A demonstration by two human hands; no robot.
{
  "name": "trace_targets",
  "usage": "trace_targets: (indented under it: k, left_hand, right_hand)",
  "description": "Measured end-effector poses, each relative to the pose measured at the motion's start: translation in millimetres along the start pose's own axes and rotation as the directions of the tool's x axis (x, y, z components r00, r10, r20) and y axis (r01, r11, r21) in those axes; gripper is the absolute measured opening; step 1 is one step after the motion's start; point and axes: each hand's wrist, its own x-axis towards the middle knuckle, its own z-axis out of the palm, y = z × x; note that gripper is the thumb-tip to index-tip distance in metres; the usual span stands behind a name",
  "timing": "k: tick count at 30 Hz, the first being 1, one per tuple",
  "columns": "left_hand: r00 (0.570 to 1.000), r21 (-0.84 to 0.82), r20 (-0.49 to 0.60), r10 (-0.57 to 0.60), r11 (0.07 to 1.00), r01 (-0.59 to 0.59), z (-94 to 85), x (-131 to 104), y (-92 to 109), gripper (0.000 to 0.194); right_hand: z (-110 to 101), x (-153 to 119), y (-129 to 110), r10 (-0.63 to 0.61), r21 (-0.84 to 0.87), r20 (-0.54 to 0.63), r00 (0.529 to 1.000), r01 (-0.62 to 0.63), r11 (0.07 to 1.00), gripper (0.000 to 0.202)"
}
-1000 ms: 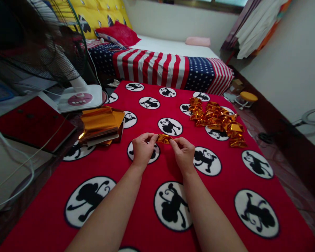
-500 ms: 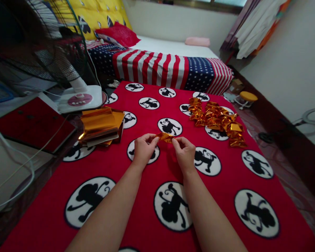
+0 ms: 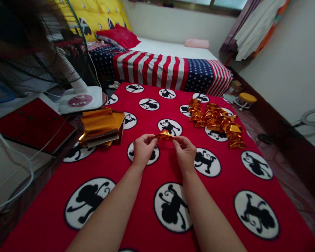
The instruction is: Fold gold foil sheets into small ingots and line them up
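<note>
Between my two hands, above the red cloth with its monkey medallions, is a folded gold foil paper ingot with a raised, rounded middle. My left hand pinches its left tip between thumb and fingers. The opposite tip is pinched by my right hand. Off to the left lies a stack of flat gold foil paper sheets. Several finished-looking folded gold ingots sit in rows at the right, beyond my right hand.
A fan stands at the left beside a dark red panel. Behind the cloth is a bed with a stars-and-stripes cover and a red pillow. A yellow-topped stool is on the floor at right.
The foil piece's middle has popped up into a fuller, rounded shape, where it was flatter before. Both hands keep their pinch at nearly the same spot.
</note>
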Motion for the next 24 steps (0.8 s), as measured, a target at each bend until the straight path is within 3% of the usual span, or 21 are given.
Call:
trace_targets:
  k: [9,16,20,24]
  left_hand:
    - [0.999,-0.049,0.04,0.003,0.999,-0.001,1.0,0,-3,0.014]
    - [0.997,-0.093,0.061,-0.037,0.995,0.043,1.9,0,2,0.029]
    - [0.994,-0.1,0.079,-0.072,0.992,0.079,1.6,-1,5,0.034]
    - [0.993,-0.067,0.088,-0.075,0.994,0.081,0.8,-1,5,0.034]
  right_hand:
    - [-3,0,-1,-0.048,0.004,-0.065,0.997,0.049,0.999,0.011]
    - [-7,3,-5,-0.012,-0.064,-0.136,0.991,0.003,0.998,0.02]
    - [-25,18,-1,0.007,-0.123,-0.259,0.966,-0.04,0.992,0.027]
    - [-62,43,8,-0.091,-0.261,-0.446,0.891,-0.032,0.965,0.03]
